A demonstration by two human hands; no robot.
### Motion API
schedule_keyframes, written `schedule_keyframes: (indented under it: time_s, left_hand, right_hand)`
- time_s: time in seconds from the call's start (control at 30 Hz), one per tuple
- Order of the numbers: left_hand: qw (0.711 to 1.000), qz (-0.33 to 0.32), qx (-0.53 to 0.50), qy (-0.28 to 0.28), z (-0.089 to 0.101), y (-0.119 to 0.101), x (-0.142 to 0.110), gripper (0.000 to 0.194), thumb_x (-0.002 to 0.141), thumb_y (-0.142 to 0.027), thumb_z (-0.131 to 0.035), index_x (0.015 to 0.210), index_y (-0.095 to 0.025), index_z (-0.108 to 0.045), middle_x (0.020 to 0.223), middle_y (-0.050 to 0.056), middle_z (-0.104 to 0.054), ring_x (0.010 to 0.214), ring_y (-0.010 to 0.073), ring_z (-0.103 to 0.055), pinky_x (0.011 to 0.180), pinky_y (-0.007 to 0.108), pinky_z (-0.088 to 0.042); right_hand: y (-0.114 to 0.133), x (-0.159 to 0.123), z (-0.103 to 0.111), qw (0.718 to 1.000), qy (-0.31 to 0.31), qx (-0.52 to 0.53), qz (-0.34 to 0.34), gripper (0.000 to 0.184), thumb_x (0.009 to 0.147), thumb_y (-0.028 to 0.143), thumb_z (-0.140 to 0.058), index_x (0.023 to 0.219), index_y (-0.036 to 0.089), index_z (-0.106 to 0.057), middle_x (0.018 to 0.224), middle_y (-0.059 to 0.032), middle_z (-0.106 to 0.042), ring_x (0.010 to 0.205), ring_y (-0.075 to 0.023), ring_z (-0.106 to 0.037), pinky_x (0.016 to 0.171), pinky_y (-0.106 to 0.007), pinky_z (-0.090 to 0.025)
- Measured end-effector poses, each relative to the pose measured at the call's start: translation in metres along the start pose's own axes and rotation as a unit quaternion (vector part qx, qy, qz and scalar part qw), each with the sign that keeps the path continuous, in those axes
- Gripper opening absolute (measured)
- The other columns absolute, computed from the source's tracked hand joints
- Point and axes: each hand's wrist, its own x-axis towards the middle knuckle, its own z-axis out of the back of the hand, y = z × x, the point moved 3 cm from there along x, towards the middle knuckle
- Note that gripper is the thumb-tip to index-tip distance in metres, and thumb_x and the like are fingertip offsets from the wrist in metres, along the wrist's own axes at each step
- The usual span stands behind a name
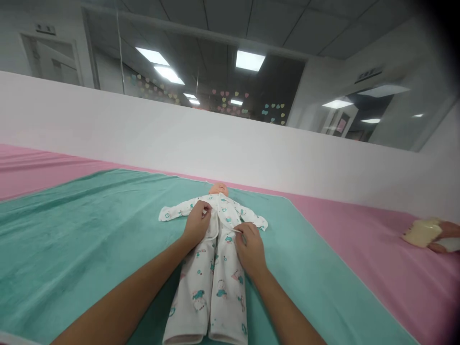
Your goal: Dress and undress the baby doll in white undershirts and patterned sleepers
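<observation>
A baby doll (pixel 219 188) lies on its back, head away from me, dressed in a white printed top (pixel 227 211) and white printed trousers (pixel 224 282). Both sleeves spread out sideways. The top's front is parted at the middle. My left hand (pixel 198 221) is closed in a pinch on the left front edge of the top, near the doll's chest. Lower down on the other side, my right hand (pixel 250 247) pinches the bottom hem of the right front panel. The trouser legs stretch toward me, and no feet show at their cuffs.
Under the doll is a teal blanket (pixel 108 249) over a pink sheet (pixel 345 230). At the far right lies another doll (pixel 447 230) with a pale yellow cloth (pixel 422 232). A white low wall (pixel 179 139) with glass above runs along the back.
</observation>
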Motion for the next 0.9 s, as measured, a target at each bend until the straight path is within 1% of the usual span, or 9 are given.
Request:
schedule_keyframes:
  time_s: [0.13, 0.23, 0.37, 0.47, 0.53, 0.6, 0.73, 0.8, 0.9]
  left_hand:
    - [0.997, -0.062, 0.028, 0.045, 0.001, -0.003, -0.002, 0.015, 0.077, -0.013, -0.042, 0.082, -0.020, -0.054, 0.089, 0.002, -0.056, 0.091, 0.0175, -0.049, 0.083, 0.032, -0.038]
    - [0.994, -0.083, 0.040, 0.066, 0.001, -0.005, -0.001, 0.016, 0.077, -0.013, -0.043, 0.083, -0.021, -0.055, 0.092, 0.001, -0.056, 0.092, 0.0177, -0.048, 0.085, 0.033, -0.036]
    - [0.988, -0.099, 0.085, 0.083, -0.001, -0.007, -0.001, 0.012, 0.070, -0.014, -0.053, 0.080, -0.020, -0.054, 0.092, 0.001, -0.056, 0.091, 0.0182, -0.047, 0.084, 0.033, -0.036]
    - [0.982, -0.100, 0.142, 0.078, 0.000, -0.010, -0.002, 0.010, 0.068, -0.015, -0.055, 0.077, -0.020, -0.053, 0.089, 0.002, -0.054, 0.090, 0.0191, -0.046, 0.080, 0.033, -0.036]
    - [0.978, -0.104, 0.165, 0.074, 0.000, -0.012, -0.002, 0.007, 0.071, -0.016, -0.053, 0.076, -0.019, -0.052, 0.087, 0.002, -0.054, 0.088, 0.0192, -0.046, 0.078, 0.032, -0.035]
    - [0.976, -0.107, 0.168, 0.086, 0.000, -0.012, -0.003, 0.004, 0.073, -0.017, -0.051, 0.075, -0.020, -0.051, 0.082, 0.002, -0.055, 0.085, 0.0189, -0.046, 0.074, 0.031, -0.036]
    - [0.979, -0.062, 0.140, 0.136, 0.001, -0.006, -0.001, 0.006, 0.072, -0.016, -0.050, 0.076, -0.020, -0.052, 0.073, 0.001, -0.054, 0.076, 0.0177, -0.049, 0.063, 0.027, -0.035]
    - [0.979, -0.039, 0.135, 0.146, 0.001, -0.004, -0.001, 0.009, 0.071, -0.016, -0.050, 0.078, -0.020, -0.053, 0.074, 0.001, -0.054, 0.073, 0.0172, -0.049, 0.060, 0.027, -0.035]
    - [0.977, -0.022, 0.148, 0.152, 0.001, -0.004, -0.001, 0.010, 0.070, -0.014, -0.050, 0.077, -0.021, -0.055, 0.075, 0.002, -0.055, 0.073, 0.0173, -0.051, 0.060, 0.026, -0.034]
  right_hand:
    - [-0.006, -0.002, 0.003, 1.000, -0.011, -0.001, -0.013, 0.019, 0.076, 0.008, -0.040, 0.075, 0.020, -0.054, 0.082, -0.0023, -0.053, 0.084, -0.0166, -0.048, 0.077, -0.032, -0.039]
    - [-0.006, -0.005, 0.003, 1.000, 0.007, -0.007, 0.009, 0.020, 0.073, 0.007, -0.041, 0.074, 0.020, -0.055, 0.079, -0.0017, -0.052, 0.082, -0.0167, -0.048, 0.080, -0.034, -0.038]
    - [0.008, -0.006, 0.004, 1.000, 0.001, -0.006, 0.029, 0.019, 0.077, 0.011, -0.041, 0.080, 0.021, -0.057, 0.085, -0.0030, -0.054, 0.086, -0.0175, -0.049, 0.081, -0.034, -0.038]
    - [0.022, 0.003, -0.002, 1.000, -0.002, 0.000, 0.027, 0.017, 0.080, 0.016, -0.040, 0.084, 0.021, -0.056, 0.090, -0.0042, -0.055, 0.089, -0.0172, -0.049, 0.080, -0.032, -0.039]
    - [0.027, 0.016, -0.012, 0.999, 0.030, -0.014, 0.006, 0.014, 0.082, 0.022, -0.041, 0.085, 0.021, -0.055, 0.089, -0.0043, -0.055, 0.084, -0.0164, -0.050, 0.075, -0.030, -0.040]
    - [0.026, 0.033, -0.025, 0.994, 0.078, -0.061, -0.036, 0.014, 0.082, 0.029, -0.043, 0.080, 0.020, -0.053, 0.082, -0.0039, -0.056, 0.075, -0.0160, -0.051, 0.067, -0.028, -0.039]
    - [0.019, 0.061, -0.045, 0.966, 0.162, -0.178, -0.097, 0.022, 0.079, 0.038, -0.048, 0.068, 0.019, -0.050, 0.066, -0.0046, -0.055, 0.063, -0.0164, -0.050, 0.055, -0.026, -0.031]
    - [0.016, 0.067, -0.051, 0.959, 0.180, -0.196, -0.099, 0.024, 0.078, 0.040, -0.049, 0.067, 0.019, -0.050, 0.064, -0.0059, -0.056, 0.059, -0.0158, -0.050, 0.052, -0.026, -0.028]
    - [0.009, 0.067, -0.053, 0.966, 0.177, -0.164, -0.094, 0.025, 0.075, 0.040, -0.052, 0.062, 0.018, -0.049, 0.061, -0.0057, -0.056, 0.056, -0.0145, -0.049, 0.049, -0.025, -0.026]
